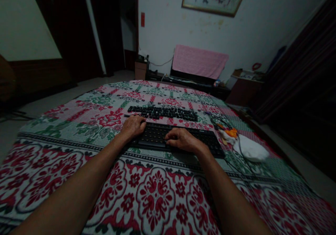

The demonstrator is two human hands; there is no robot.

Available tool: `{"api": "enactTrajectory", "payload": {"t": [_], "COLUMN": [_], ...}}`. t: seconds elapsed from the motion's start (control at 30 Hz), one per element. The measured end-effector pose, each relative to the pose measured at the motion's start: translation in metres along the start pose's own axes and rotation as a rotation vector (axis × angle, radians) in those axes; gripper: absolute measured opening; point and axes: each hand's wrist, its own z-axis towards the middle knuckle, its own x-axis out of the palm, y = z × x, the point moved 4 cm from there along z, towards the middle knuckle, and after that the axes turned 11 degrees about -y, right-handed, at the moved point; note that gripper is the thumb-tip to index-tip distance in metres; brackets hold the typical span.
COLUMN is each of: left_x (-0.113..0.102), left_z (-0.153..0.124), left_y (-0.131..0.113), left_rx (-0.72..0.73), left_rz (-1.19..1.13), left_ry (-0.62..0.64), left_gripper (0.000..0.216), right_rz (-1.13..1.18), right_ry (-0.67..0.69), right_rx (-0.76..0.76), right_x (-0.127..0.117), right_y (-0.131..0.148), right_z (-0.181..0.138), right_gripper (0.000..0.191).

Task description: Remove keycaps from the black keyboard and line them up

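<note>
A black keyboard (154, 137) lies on the patterned cloth in front of me, its key area showing bare posts where keycaps are off. My left hand (133, 125) grips the keyboard's left end, the thumb on its top edge. Over the middle of the keyboard is my right hand (181, 139), with its fingers curled and thumb close to the fingertips. Whatever may be between them is too small to make out. Loose black keycaps (168, 112) are laid in rows just beyond the keyboard. A thin dark piece (127, 116) sticks out beside my left hand.
Right of the keyboard lie a white bag (253, 149), an orange item (231, 133) and tangled dark cables (220, 119). The floral cloth (154, 189) covers the surface. Farther back, a pink towel (201, 60) hangs over a dark screen on a low stand.
</note>
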Motion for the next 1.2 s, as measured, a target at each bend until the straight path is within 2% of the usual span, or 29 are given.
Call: {"api": "enactTrajectory", "payload": {"t": [0.33,0.67,0.93,1.2], "left_x": [0.0,-0.001,-0.001,-0.002], "left_z": [0.001,0.001,0.001,0.0], "left_y": [0.0,0.0,0.0,-0.002], "left_rx": [-0.008,-0.01,-0.006,-0.011], "left_rz": [-0.014,-0.012,0.001,-0.003], "left_ry": [0.001,-0.001,0.0,-0.004], "left_gripper": [0.033,0.034,0.034,0.034], "right_rz": [0.016,0.057,0.033,-0.078], "right_ry": [-0.012,-0.037,-0.014,0.005], "right_rx": [0.051,0.219,0.041,-0.027], "right_x": [0.001,0.013,0.004,0.0], "right_y": [-0.002,-0.012,0.0,0.014], "right_z": [0.001,0.004,0.001,0.0], "right_gripper": [0.016,0.016,0.018,0.022]}}
